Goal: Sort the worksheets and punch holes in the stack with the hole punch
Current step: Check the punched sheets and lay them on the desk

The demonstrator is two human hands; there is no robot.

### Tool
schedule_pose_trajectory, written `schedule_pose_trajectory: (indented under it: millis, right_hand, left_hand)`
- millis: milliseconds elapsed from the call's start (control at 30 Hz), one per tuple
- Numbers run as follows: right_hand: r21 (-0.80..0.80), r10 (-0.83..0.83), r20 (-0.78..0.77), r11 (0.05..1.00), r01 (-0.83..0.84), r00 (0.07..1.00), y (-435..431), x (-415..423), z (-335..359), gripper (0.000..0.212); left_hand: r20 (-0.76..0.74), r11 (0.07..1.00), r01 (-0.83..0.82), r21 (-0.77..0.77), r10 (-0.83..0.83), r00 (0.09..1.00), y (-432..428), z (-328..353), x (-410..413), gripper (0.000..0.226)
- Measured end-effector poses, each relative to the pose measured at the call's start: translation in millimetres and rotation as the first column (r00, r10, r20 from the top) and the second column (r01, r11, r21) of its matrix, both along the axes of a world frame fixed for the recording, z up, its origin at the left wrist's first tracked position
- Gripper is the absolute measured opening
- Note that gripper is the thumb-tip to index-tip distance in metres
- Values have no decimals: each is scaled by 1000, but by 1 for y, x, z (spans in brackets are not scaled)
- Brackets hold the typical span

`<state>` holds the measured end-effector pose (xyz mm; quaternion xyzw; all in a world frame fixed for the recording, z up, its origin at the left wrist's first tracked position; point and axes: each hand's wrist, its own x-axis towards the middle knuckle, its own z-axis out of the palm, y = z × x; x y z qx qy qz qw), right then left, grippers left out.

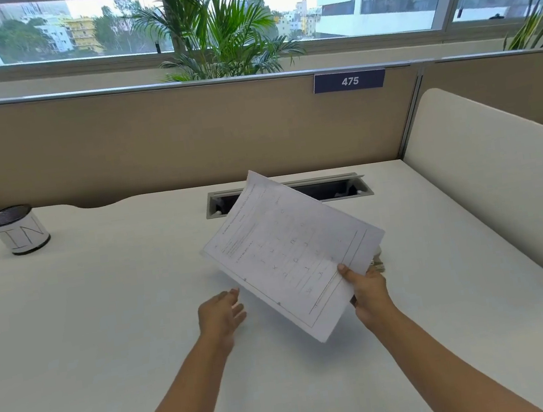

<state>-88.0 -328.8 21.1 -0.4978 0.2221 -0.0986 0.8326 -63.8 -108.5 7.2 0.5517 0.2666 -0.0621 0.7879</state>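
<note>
The right hand (pixel 367 291) pinches the worksheets (pixel 295 251) by their near right edge, tilted above the desk (pixel 104 314); the left hand (pixel 220 314) hangs open just left of them.

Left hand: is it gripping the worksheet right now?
No. The left hand hangs open beside the worksheet; only the right hand pinches it.

There is only one view, from a camera on the person's head, which looks forward and down over the counter (pixel 104 314) from the near edge. It is close to the counter, so both forearms enter from the bottom edge of the picture and the hands are near the middle. Being wide-angle, it also takes in the partition (pixel 151 142) at the far edge and the window (pixel 374 2) above it.
</note>
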Motion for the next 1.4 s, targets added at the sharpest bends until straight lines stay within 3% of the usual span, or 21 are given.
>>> schedule_pose_trajectory:
  millis: [100,200,533,733,1100,1400]
  right_hand:
    - [81,-6,-44,997,10,999,4,-5,-5,44]
    - [123,5,-60,992,3,998,7,-9,-6,45]
    - [117,111,-101,988,-99,989,-9,-23,-7,32]
    - [-4,118,-201,993,-121,972,-25,-33,-8,36]
    - [-64,-32,-127,998,24,991,-44,-33,-6,30]
    - [-25,-142,-112,990,140,984,-104,-15,-3,22]
  left_hand:
    - [9,991,115,-69,-114,993,-13,7,-7,23]
    - [44,989,133,-67,-130,991,-17,11,-7,8]
    - [149,975,141,173,-167,975,-9,16,-3,30]
    - [153,963,190,191,-221,963,-11,23,-1,20]
    - [113,950,287,125,-301,947,-35,27,12,8]
    - [77,902,361,235,-388,919,-89,27,44,16]
